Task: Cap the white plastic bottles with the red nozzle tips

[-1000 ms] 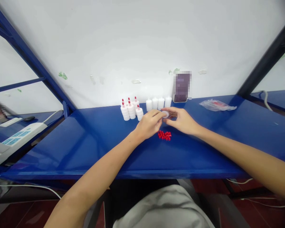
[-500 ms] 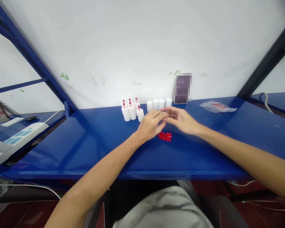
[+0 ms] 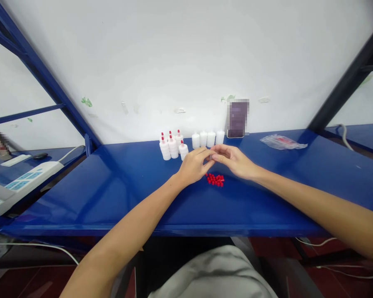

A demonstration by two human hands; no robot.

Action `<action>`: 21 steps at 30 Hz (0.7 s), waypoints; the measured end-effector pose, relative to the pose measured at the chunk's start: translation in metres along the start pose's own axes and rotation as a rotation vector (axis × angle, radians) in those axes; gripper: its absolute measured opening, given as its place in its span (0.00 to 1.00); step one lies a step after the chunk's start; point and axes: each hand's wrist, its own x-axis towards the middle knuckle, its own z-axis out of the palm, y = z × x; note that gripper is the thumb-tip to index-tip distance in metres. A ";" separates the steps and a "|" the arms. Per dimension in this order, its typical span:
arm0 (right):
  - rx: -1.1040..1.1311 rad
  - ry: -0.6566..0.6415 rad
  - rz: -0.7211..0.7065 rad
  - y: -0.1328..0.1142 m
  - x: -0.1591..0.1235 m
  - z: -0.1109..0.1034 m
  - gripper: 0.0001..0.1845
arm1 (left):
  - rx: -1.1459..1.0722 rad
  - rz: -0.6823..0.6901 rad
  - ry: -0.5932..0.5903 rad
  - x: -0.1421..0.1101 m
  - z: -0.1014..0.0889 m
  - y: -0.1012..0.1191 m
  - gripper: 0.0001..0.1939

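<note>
A pale piece (image 3: 211, 157) is being grasped between the fingertips of the left hand (image 3: 194, 164) and the right hand (image 3: 236, 161), which are meeting above the blue table (image 3: 127, 194). A second ago a round white face was being shown between them; now all but a sliver is being covered by the fingers, so its full shape, and which hand is bearing most of it, cannot be told. By judgement, the piece is being turned or worked within the grip, and that step is being carried on rather than finished.

On the near side of the grip, a pile of red caps (image 3: 215, 180) is being left lying; whether one is being hidden in the fingers cannot be told. Just beyond the grip, four plain white bottles (image 3: 203, 139) are being kept upright in a row. To the left of the grip, red-tipped bottles (image 3: 173, 148) are being kept upright in a cluster. Neither group is being visibly added to since then, so the held piece is seemingly being kept out of both.
</note>
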 end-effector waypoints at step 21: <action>0.480 -0.064 0.223 -0.006 0.000 -0.004 0.11 | 0.013 0.049 0.194 0.004 0.000 0.005 0.11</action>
